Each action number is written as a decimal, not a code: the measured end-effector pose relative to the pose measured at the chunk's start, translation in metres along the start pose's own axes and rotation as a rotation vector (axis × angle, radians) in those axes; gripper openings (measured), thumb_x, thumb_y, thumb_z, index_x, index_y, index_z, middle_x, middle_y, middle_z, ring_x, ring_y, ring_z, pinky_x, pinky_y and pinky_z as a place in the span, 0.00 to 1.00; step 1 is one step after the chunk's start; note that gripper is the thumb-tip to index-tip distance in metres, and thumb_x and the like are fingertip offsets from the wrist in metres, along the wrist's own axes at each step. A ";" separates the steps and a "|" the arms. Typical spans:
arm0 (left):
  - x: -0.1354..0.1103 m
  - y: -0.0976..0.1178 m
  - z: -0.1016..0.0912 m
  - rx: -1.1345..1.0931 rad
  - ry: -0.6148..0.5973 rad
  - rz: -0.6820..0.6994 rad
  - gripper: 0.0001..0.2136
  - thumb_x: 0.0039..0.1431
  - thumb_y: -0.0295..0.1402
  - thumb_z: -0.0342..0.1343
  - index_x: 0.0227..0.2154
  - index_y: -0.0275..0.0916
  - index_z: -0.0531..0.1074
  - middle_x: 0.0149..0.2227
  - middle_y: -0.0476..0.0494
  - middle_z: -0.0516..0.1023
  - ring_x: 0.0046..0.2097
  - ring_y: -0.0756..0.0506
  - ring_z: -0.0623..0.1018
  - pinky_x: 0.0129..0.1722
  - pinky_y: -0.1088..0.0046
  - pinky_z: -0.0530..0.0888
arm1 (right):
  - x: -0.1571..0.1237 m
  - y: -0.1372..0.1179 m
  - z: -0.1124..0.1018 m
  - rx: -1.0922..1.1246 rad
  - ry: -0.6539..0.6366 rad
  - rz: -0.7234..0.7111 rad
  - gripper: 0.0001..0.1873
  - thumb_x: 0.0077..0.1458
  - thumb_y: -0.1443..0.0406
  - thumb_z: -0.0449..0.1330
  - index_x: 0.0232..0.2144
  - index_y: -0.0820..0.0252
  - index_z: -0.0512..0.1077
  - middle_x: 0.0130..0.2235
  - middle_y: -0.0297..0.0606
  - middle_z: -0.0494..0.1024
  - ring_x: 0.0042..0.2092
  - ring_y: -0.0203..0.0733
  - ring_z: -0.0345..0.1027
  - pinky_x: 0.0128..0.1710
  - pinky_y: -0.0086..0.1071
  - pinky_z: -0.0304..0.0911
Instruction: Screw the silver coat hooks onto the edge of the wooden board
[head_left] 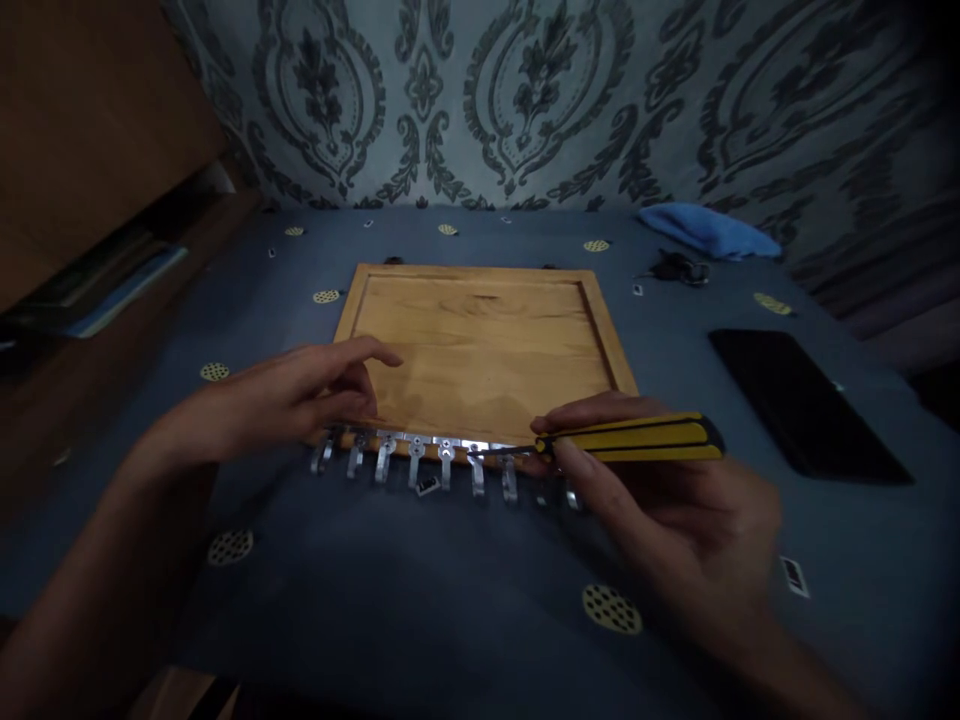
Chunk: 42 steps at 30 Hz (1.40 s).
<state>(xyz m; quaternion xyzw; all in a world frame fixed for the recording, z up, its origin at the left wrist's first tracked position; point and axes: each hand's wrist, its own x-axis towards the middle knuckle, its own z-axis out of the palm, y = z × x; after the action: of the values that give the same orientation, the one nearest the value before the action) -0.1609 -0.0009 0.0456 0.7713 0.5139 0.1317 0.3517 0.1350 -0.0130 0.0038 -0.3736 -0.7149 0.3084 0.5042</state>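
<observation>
A yellow-and-black screwdriver (637,438) is in my right hand (667,510), pinched between thumb and fingers. Its thin shaft points left, with the tip at a metal rail (431,440) along the near edge of a framed wooden board (480,350). Several silver metal hooks (446,465) hang from that rail in a row. My left hand (300,390) is over the board's near left corner, index finger stretched out and the other fingers loosely bent, with nothing visible in it. Whether it touches the board I cannot tell. My right hand hides the board's near right corner.
A black phone or tablet (806,405) lies to the right on the patterned blue cloth (375,600). Farther back are keys or a small dark object (675,268) and a folded blue cloth (709,232). A brown wooden cabinet (97,130) stands at the left, the patterned wall (420,90) behind.
</observation>
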 end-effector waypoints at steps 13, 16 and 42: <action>0.015 0.037 0.025 0.047 0.344 0.162 0.12 0.67 0.43 0.55 0.48 0.46 0.76 0.41 0.47 0.83 0.41 0.44 0.83 0.30 0.75 0.74 | 0.010 0.000 -0.019 -0.014 0.134 0.100 0.04 0.59 0.62 0.69 0.38 0.50 0.79 0.35 0.32 0.81 0.29 0.38 0.74 0.31 0.35 0.73; 0.024 0.074 0.037 0.062 0.401 0.299 0.12 0.67 0.40 0.57 0.50 0.46 0.74 0.43 0.49 0.82 0.43 0.46 0.82 0.40 0.73 0.77 | 0.016 0.000 -0.025 -0.151 0.096 -0.029 0.04 0.58 0.61 0.69 0.34 0.52 0.78 0.33 0.33 0.81 0.32 0.41 0.75 0.34 0.37 0.72; 0.064 0.114 0.084 0.105 0.542 0.411 0.07 0.67 0.32 0.58 0.46 0.43 0.69 0.38 0.52 0.81 0.38 0.49 0.82 0.37 0.73 0.79 | -0.007 0.053 -0.052 0.046 -0.217 0.141 0.23 0.73 0.53 0.48 0.48 0.57 0.78 0.36 0.39 0.85 0.41 0.43 0.82 0.46 0.39 0.75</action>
<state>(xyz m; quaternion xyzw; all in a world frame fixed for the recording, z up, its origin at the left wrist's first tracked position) -0.0051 -0.0041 0.0524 0.8128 0.4286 0.3731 0.1283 0.1975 0.0122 -0.0271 -0.3756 -0.7299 0.3979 0.4097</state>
